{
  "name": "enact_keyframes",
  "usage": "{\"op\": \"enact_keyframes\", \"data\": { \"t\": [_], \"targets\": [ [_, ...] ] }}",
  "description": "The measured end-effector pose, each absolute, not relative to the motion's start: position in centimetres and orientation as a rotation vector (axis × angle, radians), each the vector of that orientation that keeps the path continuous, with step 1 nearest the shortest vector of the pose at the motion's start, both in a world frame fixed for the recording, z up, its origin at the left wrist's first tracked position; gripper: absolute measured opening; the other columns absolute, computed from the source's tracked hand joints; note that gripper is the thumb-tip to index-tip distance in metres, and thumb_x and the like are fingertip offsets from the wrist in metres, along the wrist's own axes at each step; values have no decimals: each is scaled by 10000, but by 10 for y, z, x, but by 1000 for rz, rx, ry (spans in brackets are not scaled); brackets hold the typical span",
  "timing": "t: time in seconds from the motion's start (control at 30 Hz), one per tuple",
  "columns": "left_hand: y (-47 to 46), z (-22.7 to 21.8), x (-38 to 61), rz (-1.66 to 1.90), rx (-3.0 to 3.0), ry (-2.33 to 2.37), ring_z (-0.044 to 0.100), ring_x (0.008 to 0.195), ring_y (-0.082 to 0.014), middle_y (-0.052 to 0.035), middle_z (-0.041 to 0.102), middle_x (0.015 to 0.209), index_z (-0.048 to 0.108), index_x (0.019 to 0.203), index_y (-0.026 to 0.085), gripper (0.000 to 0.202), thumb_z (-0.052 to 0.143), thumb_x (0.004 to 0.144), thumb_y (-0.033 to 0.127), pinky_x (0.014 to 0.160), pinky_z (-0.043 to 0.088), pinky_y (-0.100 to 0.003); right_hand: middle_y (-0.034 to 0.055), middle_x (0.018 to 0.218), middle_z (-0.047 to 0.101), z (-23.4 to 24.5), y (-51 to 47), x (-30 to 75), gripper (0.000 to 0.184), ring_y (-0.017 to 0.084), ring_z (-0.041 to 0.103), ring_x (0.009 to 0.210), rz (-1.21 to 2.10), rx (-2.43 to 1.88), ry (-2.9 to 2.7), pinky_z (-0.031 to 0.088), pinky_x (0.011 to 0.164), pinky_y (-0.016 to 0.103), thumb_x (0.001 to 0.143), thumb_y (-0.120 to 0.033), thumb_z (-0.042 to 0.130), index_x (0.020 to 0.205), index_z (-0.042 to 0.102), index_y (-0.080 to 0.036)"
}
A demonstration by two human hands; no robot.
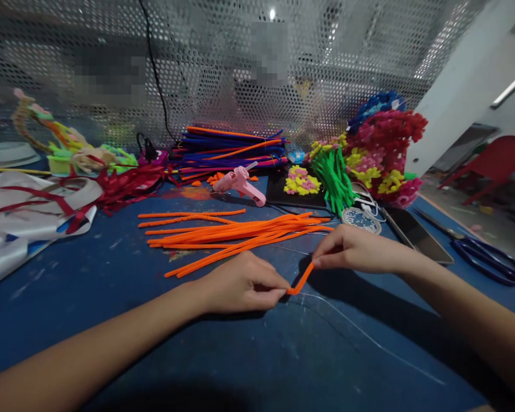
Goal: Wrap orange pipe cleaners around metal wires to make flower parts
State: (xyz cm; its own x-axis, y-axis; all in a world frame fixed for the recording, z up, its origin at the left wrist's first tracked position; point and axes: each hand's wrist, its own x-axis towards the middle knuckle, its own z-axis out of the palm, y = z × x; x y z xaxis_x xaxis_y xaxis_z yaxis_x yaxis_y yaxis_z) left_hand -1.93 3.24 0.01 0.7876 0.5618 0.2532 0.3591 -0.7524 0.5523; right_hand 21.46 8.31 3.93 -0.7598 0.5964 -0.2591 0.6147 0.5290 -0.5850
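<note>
A short orange pipe cleaner (pixel 304 278) is stretched between my two hands above the blue table, bent near its lower end. My left hand (pixel 246 283) pinches that lower end between thumb and fingertips. The upper end is pinched by my right hand (pixel 354 249). Just behind my hands lies a loose bundle of long orange pipe cleaners (pixel 214 233). A thin pale strand (pixel 369 337) curves away across the table toward the lower right.
Behind the bundle rest a pink glue gun (pixel 240 184) and stacked blue and orange pipe cleaners (pixel 232 149). Green stems (pixel 335 180) and fuzzy flowers (pixel 381 143) stand back right. A phone (pixel 416 234) and scissors (pixel 480 246) lie right; ribbons (pixel 38 206) lie left.
</note>
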Motion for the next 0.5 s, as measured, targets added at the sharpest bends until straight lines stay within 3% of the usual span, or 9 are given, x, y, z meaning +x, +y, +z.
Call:
{"op": "enact_keyframes", "data": {
  "t": [0.1, 0.23, 0.3, 0.4, 0.5],
  "targets": [
    [31, -2, -16, 574, 2499, 945, 572, 583, -95, -9, 660, 670, 681, 803, 154, 211, 475, 792, 109, 578, 396, -179, 24, 793, 645, 38, 85, 216, 191, 148, 573, 712, -762, 1206, 2950, 446, 642, 263, 837, -312, 519, 839, 662, -184],
    [29, -2, -12, 518, 2475, 1324, 588, 684, -140, -15, 645, 740, 625, 788, 162, 174, 453, 816, 159, 633, 408, -227, 113, 1059, 569, 47, 59, 209, 242, 230, 522, 976, 158, 1485, 3420, 438, 805, 371, 799, -239, 568, 1029, 588, -170],
    [28, 0, -10, 504, 2444, 1393, 581, 705, -147, -18, 635, 765, 602, 810, 167, 182, 424, 839, 182, 633, 410, -236, 116, 1014, 569, 47, 40, 201, 202, 227, 523, 943, 465, 1414, 3520, 441, 786, 370, 806, -193, 548, 1003, 589, -168],
    [25, 2, -9, 508, 2407, 1406, 574, 733, -153, -18, 629, 795, 582, 816, 176, 203, 386, 864, 199, 640, 412, -243, 78, 840, 596, 35, 21, 189, 147, 180, 529, 775, 588, 1090, 3532, 450, 707, 323, 842, -153, 488, 922, 611, -167],
    [24, 4, -8, 524, 2391, 1385, 571, 749, -156, -13, 625, 803, 570, 814, 182, 198, 381, 870, 202, 651, 410, -252, 101, 907, 621, 14, 21, 183, 204, 206, 532, 861, 595, 1035, 3413, 448, 742, 343, 876, -151, 434, 979, 610, -153]
  ]
}}
